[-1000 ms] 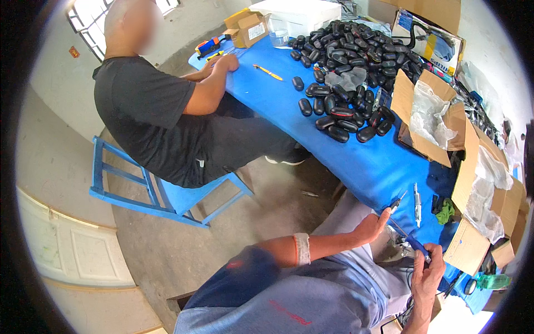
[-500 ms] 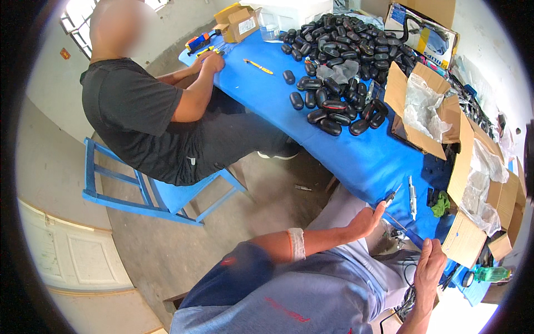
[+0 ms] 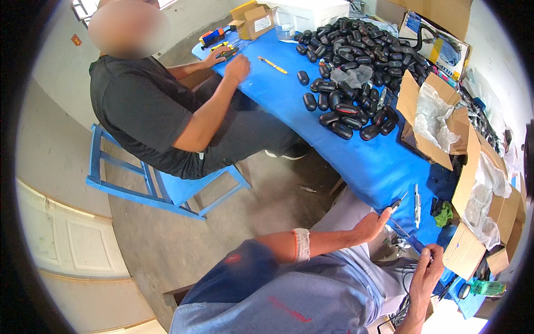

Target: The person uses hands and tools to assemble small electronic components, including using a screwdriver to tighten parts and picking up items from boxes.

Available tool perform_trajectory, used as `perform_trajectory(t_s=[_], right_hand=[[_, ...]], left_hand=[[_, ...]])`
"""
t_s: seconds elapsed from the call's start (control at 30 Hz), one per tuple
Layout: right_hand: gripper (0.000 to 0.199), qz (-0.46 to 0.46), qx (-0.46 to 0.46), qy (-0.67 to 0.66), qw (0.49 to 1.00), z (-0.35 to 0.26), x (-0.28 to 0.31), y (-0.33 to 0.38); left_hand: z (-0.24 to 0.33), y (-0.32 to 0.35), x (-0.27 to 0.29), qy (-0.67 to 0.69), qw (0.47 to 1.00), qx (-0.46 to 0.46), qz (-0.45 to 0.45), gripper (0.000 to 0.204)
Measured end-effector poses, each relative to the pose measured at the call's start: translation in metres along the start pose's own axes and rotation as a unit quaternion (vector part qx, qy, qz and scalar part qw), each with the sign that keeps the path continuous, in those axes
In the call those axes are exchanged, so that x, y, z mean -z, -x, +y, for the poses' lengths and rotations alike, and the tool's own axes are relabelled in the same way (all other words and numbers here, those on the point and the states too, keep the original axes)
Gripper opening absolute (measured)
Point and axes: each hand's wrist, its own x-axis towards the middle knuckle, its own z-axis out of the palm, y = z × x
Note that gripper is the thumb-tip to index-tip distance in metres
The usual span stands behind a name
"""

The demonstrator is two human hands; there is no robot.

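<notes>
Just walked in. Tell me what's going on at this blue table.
The person wearing the camera sits at the near edge of the blue table. Their left hand pinches a small dark-tipped tool, and their right hand holds the other end of a thin wire stretched between the hands. A heap of black oval cases covers the table's middle, with open cardboard boxes alongside. A co-worker on a blue stool works at the far end.

At the near right edge of the blue-covered table [image 3: 356, 150], the left hand [image 3: 371, 224] pinches a thin dark-tipped tool [image 3: 396, 204], while the right hand [image 3: 427, 271] grips a slender wire [image 3: 409, 236]. A heap of glossy black oval cases [image 3: 356, 61] lies farther along, and another person's hand [image 3: 238, 67] rests at the far left end.
</notes>
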Motion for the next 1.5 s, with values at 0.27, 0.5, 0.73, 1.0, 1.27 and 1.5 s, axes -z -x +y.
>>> perform_trajectory(t_s=[0.27, 0.5, 0.73, 1.0, 1.27, 1.5], right_hand=[[0.018, -0.016, 0.041, 0.017, 0.999, 0.004, 0.002, -0.004], [0.016, -0.059, 0.047, -0.049, 0.996, -0.006, 0.009, -0.004], [0.034, -0.035, 0.004, 0.070, 0.997, 0.000, 0.012, -0.006], [0.019, -0.053, 0.029, 0.048, 0.997, 0.001, 0.014, -0.014], [0.021, -0.047, 0.012, -0.050, 0.998, -0.007, 0.010, -0.012], [0.035, -0.003, -0.048, -0.031, 0.998, 0.011, 0.000, -0.008]], left_hand=[[-0.014, -0.008, -0.005, 0.013, 1.000, 0.010, 0.014, 0.072], [-0.015, -0.009, -0.002, 0.020, 1.000, -0.002, -0.013, 0.073], [-0.024, -0.015, -0.003, 0.045, 0.999, 0.000, -0.023, 0.069], [-0.019, -0.011, -0.006, 0.067, 0.997, -0.023, -0.004, 0.069], [-0.018, -0.011, -0.006, 0.042, 0.999, -0.008, 0.003, 0.071], [-0.016, -0.013, -0.005, 0.032, 0.999, 0.025, -0.013, 0.072]])
